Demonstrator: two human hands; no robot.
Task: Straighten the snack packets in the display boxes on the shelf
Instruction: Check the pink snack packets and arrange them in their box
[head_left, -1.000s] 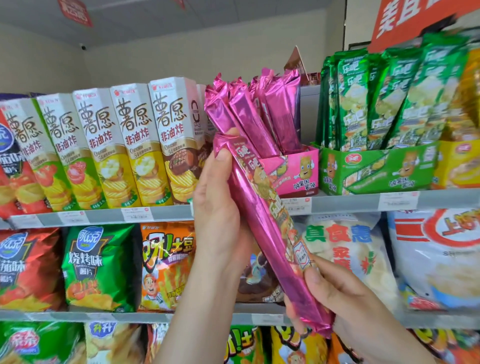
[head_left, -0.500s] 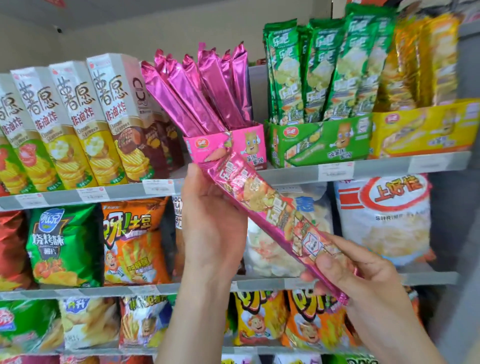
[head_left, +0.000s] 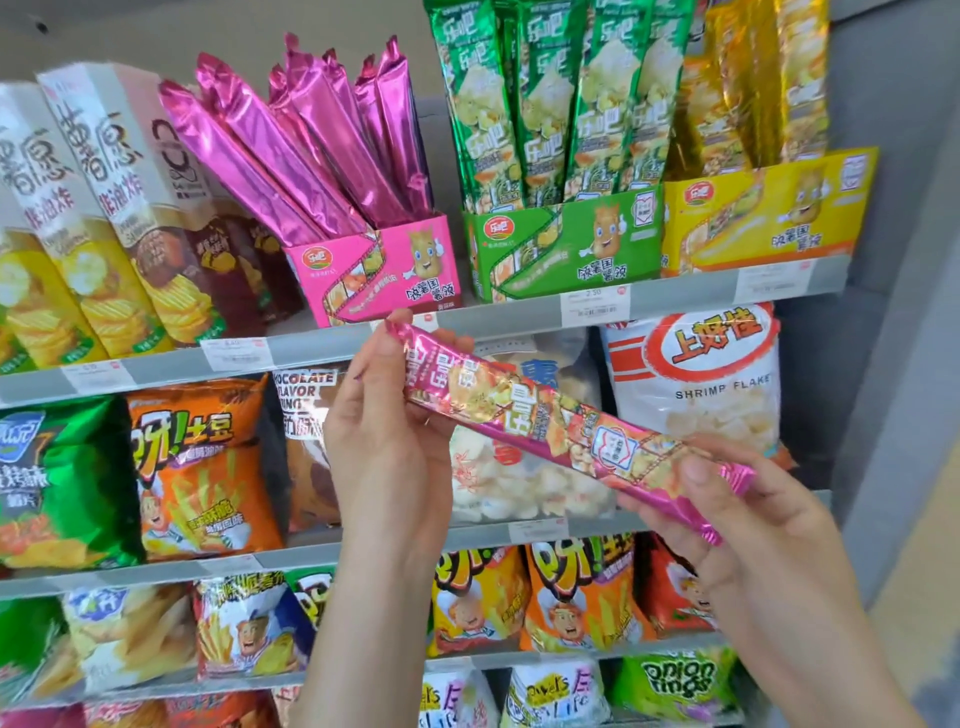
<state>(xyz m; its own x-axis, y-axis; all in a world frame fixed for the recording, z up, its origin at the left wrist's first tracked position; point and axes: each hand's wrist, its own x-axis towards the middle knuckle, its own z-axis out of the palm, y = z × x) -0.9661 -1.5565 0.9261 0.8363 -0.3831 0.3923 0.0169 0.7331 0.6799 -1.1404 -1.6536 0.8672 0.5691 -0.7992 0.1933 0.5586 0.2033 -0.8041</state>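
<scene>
Crowded shelf (head_left: 156, 364) ahead; just below the pink display box (head_left: 384, 270) a long pink packet (head_left: 561, 426) slants, left grip (head_left: 384, 441) curled round its upper end, right grip (head_left: 753, 530) pinching the lower. Looks light, slick foil (brittle inside, probably): hold the ends.

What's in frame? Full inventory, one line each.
held packet: one, pink, slantwise below the pink box.
pink box: one, pink, top shelf, centre.
pink sticks: several, pink, leaning left in pink box.
green box: one, green, right of pink box.
green sticks: at least four, green, upright in green box.
yellow box: one, yellow, top shelf, far right.
gold sticks: several, gold, in yellow box.
cartons: at least three, white-topped, top shelf, left.
bags: many, mixed colours, lower shelves.
left hand: grips held packet's upper end.
right hand: pinches its lower end.
</scene>
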